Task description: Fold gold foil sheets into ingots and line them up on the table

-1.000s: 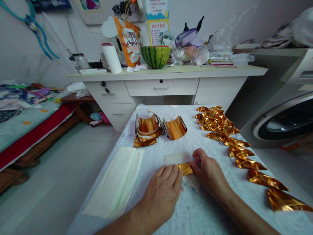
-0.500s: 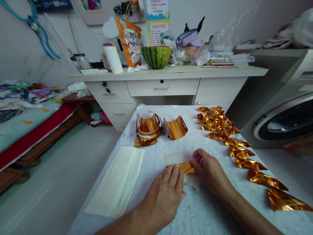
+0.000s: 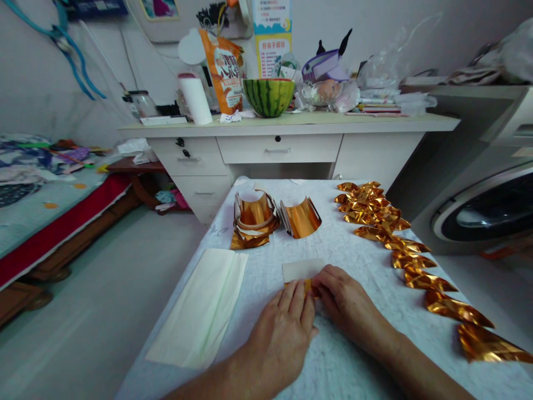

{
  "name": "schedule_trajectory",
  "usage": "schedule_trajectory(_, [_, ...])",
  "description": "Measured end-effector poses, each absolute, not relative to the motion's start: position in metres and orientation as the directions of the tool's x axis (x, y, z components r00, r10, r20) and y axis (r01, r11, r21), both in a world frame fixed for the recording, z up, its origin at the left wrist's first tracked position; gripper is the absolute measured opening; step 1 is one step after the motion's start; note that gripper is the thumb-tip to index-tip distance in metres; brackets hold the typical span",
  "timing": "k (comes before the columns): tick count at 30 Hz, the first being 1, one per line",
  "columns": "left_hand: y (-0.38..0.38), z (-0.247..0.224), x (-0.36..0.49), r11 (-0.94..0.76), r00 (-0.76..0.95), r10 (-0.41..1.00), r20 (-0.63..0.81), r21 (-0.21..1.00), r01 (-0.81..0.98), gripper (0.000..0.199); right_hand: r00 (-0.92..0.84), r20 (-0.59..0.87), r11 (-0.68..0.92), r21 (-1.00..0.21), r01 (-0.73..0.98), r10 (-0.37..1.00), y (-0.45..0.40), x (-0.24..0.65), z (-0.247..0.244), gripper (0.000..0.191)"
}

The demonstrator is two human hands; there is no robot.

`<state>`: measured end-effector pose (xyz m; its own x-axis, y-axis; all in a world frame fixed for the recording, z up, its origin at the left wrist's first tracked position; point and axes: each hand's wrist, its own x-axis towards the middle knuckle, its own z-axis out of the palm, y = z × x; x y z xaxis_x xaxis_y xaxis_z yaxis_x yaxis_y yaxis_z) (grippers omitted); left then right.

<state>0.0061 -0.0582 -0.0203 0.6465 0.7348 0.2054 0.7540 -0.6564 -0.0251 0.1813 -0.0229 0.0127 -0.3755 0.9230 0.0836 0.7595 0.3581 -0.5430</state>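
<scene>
A sheet of gold foil paper (image 3: 307, 286) lies on the cloth-covered table, partly folded so a gold strip runs below its pale back (image 3: 303, 270). My left hand (image 3: 281, 328) rests flat on the gold strip with its fingers stretched out. At the strip's right part, my right hand (image 3: 350, 300) pinches the foil paper, close beside the left fingertips. Both hands hide much of the strip. Folded gold foil pieces (image 3: 416, 261) form a long row along the table's right side. Beyond the hands stand a curled stack of gold foil sheets (image 3: 255, 214) and a smaller curled stack (image 3: 303, 219).
A folded pale paper sheet (image 3: 200, 308) lies left on the table (image 3: 266, 261). Behind is a white desk (image 3: 278, 130) bearing half a watermelon (image 3: 268, 97), an orange packet (image 3: 225, 78) and clutter. A washing machine (image 3: 495, 183) stands right, a bed (image 3: 50, 205) left.
My right hand has moved left along the gold strip toward my left hand, so less gold shows between them. The left hand stays flat in nearly the same place.
</scene>
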Motion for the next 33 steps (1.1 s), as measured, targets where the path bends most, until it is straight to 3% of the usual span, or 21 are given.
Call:
schedule_trajectory(7, [-0.066,-0.018,0.009,-0.611,0.617,0.75,0.24,-0.109,0.784,0.043,-0.316,0.08,0.314,-0.479,0.82,0.946,-0.025,0.174,0.007,0.022])
schedule_trajectory(11, [-0.064,-0.02,0.006,-0.594,0.596,0.764,0.246,-0.091,0.799,0.038,-0.289,0.075,0.292,-0.434,0.852,0.954,-0.026,0.169,0.003,0.02])
schedule_trajectory(14, [-0.056,-0.014,0.0,-0.617,0.599,0.759,0.255,-0.011,0.787,0.03,-0.272,0.063,0.274,-0.403,0.873,0.96,-0.026,0.166,0.004,0.013])
schedule_trajectory(16, [-0.048,-0.005,-0.004,-0.626,0.586,0.771,0.25,0.127,0.77,0.021,-0.264,0.061,0.267,-0.376,0.887,0.963,-0.027,0.163,0.005,0.006])
schedule_trajectory(19, [-0.037,0.008,-0.008,-0.501,0.464,0.865,0.193,0.4,0.767,0.014,-0.25,0.065,0.257,-0.338,0.906,0.966,-0.028,0.16,0.007,0.004])
schedule_trajectory(22, [-0.031,0.012,-0.009,-0.406,0.376,0.911,0.168,0.52,0.752,0.008,-0.238,0.077,0.25,-0.306,0.919,0.968,-0.03,0.157,0.007,0.009])
schedule_trajectory(26, [-0.03,0.008,-0.009,-0.351,0.337,0.932,0.13,0.548,0.759,0.008,-0.232,0.097,0.25,-0.269,0.93,0.968,-0.031,0.156,0.005,0.015])
schedule_trajectory(33, [-0.031,0.007,-0.007,-0.311,0.303,0.948,0.096,0.471,0.825,0.008,-0.222,0.1,0.239,-0.227,0.944,0.97,-0.032,0.153,0.006,0.02])
